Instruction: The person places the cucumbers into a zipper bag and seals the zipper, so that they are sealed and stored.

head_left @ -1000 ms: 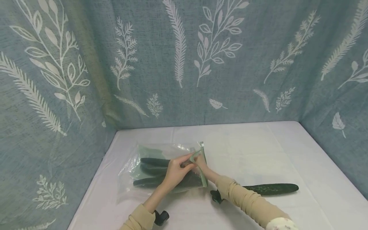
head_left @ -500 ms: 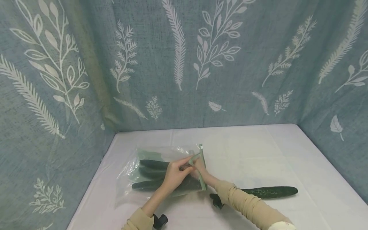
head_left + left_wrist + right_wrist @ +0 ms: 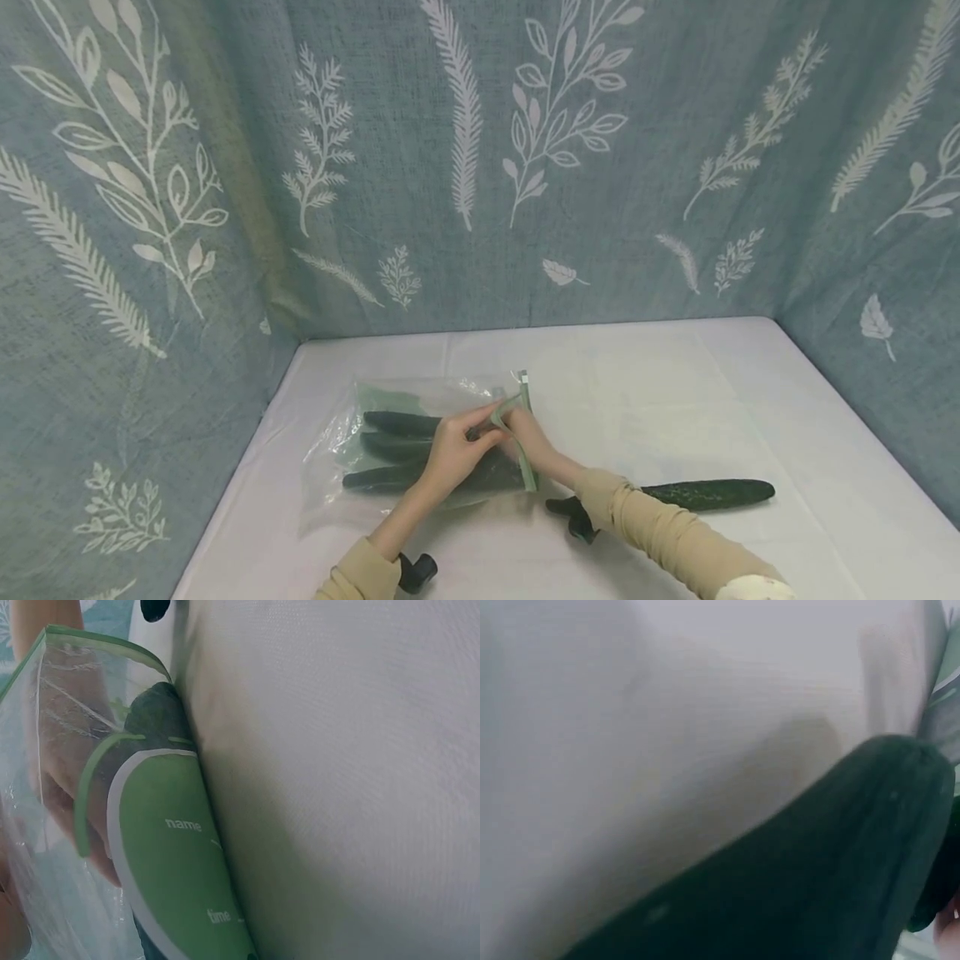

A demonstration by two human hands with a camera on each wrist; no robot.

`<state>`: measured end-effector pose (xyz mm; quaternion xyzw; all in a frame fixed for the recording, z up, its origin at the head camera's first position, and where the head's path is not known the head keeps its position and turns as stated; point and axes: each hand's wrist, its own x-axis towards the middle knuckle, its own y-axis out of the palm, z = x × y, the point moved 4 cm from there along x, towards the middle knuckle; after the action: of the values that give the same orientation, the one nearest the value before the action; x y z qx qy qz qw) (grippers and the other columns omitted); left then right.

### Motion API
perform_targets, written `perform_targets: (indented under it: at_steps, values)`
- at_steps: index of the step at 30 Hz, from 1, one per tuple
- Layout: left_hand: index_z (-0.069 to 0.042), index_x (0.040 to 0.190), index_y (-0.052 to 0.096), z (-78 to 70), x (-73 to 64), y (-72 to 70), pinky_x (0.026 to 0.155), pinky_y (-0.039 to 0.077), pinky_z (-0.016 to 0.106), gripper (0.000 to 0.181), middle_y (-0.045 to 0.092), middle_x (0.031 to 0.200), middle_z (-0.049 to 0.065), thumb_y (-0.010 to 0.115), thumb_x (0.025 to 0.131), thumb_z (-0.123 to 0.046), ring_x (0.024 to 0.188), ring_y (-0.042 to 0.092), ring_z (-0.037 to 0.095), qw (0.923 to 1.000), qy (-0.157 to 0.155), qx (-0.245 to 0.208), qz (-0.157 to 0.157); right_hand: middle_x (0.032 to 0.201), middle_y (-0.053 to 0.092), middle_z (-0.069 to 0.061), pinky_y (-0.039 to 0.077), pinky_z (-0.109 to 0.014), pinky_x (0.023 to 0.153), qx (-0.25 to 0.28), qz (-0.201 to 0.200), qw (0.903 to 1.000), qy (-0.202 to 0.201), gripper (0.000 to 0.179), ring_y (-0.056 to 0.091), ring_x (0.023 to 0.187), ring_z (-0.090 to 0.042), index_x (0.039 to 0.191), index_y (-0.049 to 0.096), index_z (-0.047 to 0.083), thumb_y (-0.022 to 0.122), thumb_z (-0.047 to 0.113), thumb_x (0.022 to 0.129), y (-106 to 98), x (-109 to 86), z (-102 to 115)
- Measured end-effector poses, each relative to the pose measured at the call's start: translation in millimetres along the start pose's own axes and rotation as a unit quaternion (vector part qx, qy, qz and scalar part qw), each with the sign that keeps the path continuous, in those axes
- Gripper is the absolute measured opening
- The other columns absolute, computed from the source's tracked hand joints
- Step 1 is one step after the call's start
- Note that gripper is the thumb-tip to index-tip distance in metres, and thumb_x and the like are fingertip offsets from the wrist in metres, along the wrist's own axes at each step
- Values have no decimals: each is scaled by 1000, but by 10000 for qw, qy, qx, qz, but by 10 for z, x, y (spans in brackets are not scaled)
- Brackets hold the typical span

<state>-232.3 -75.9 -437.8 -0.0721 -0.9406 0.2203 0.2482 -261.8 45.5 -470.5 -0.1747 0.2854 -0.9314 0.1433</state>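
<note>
A clear zip bag (image 3: 337, 500) with a green rim lies on the table, several cucumbers (image 3: 393, 448) inside. My left hand (image 3: 453, 450) pinches the rim between thumb and fingers, its mouth facing right. My right hand (image 3: 528, 437) reaches into the mouth; its fingers, partly behind plastic, show through beside a cucumber end (image 3: 157, 720) in the left wrist view. I cannot tell whether they grip it. One loose cucumber (image 3: 712, 494) lies right of the bag, partly behind the right sleeve. A cucumber (image 3: 810, 855) fills the right wrist view's foreground.
The white-covered table (image 3: 637, 375) is bordered by a blue-green leaf-patterned curtain (image 3: 420, 167) behind and at both sides. Black wrist-worn devices show at the left wrist (image 3: 416, 573) and right wrist (image 3: 577, 518). The bag's green label (image 3: 172, 825) faces the left wrist camera.
My right hand and forearm have shifted slightly to the right, a little out of the bag's mouth. My left hand keeps its hold on the rim, and the loose cucumber stays put.
</note>
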Motion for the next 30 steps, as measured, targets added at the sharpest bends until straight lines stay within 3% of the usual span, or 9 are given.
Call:
perform_targets:
  at_steps: [3, 5, 10, 15, 17, 19, 21, 25, 30]
  values:
    - [-6, 117, 67, -5, 3, -2, 78, 56, 22, 41, 69, 114, 12, 75, 77, -14, 100, 69, 24, 10000, -62, -3, 12, 71, 65, -9, 48, -17, 64, -202, -54, 9996, -186, 23, 52, 64, -8, 84, 67, -2, 58, 18, 91, -33, -5, 2]
    - [-6, 117, 67, -9, 3, -3, 76, 56, 24, 41, 69, 114, 12, 75, 78, -13, 100, 69, 25, 10000, -96, -8, 14, 65, 62, -10, 42, -15, 57, -334, -85, 9988, -341, 22, 43, 59, -5, 79, 66, -3, 60, 15, 90, -54, -17, 0]
    - [-7, 117, 67, -7, -1, 3, 82, 58, 32, 41, 69, 114, 11, 75, 78, -16, 104, 67, 26, 9999, -137, 35, 5, 90, 73, -13, 56, -24, 74, -338, 126, 9986, -377, 23, 66, 79, -19, 94, 69, -2, 63, 20, 91, -109, -74, -17]
    - [-9, 119, 66, -6, 0, 11, 84, 58, 32, 43, 70, 114, 9, 75, 78, -19, 104, 67, 24, 9999, -115, -8, 76, 121, 65, -16, 58, -34, 86, 43, 668, 9977, -80, 38, 67, 100, -31, 119, 62, 0, 64, 24, 90, -212, -171, -48]
    - [-9, 119, 66, -15, 5, 9, 69, 57, 21, 43, 70, 112, 10, 74, 79, -18, 77, 70, 15, 9999, -91, -42, 115, 126, 63, -16, 57, -37, 88, 124, 768, 9970, -34, 40, 65, 104, -33, 123, 60, 0, 65, 22, 90, -270, -209, -61]
    - [-8, 119, 66, -26, 11, 5, 54, 47, 14, 43, 70, 112, 12, 75, 79, -17, 50, 54, 4, 9999, -69, -45, 123, 128, 62, -15, 54, -43, 92, 167, 826, 9964, 10, 40, 63, 110, -34, 125, 59, 2, 65, 20, 90, -324, -243, -81]
    - [-7, 119, 66, -31, 15, 4, 51, 39, 15, 43, 69, 112, 13, 75, 78, -16, 46, 36, 1, 9999, -40, -51, 123, 129, 61, -13, 49, -48, 99, 149, 839, 9964, 10, 38, 56, 121, -34, 126, 60, 4, 64, 17, 91, -372, -275, -103]
    - [-9, 119, 66, -34, 17, 6, 72, 54, 20, 44, 69, 113, 11, 76, 77, -19, 70, 65, 7, 9999, 19, 51, 92, 131, 60, -11, 46, -52, 101, 231, 962, 9951, 73, 38, 53, 125, -34, 129, 59, 8, 63, 13, 91, -441, -347, -155]
    - [-9, 120, 66, -32, 16, 12, 78, 54, 24, 43, 69, 113, 13, 75, 78, -17, 95, 70, 24, 9999, 89, 12, 146, 130, 61, -9, 44, -53, 104, 323, 1074, 9937, 42, 41, 52, 126, -33, 129, 58, 8, 65, 19, 90, -518, -434, -185]
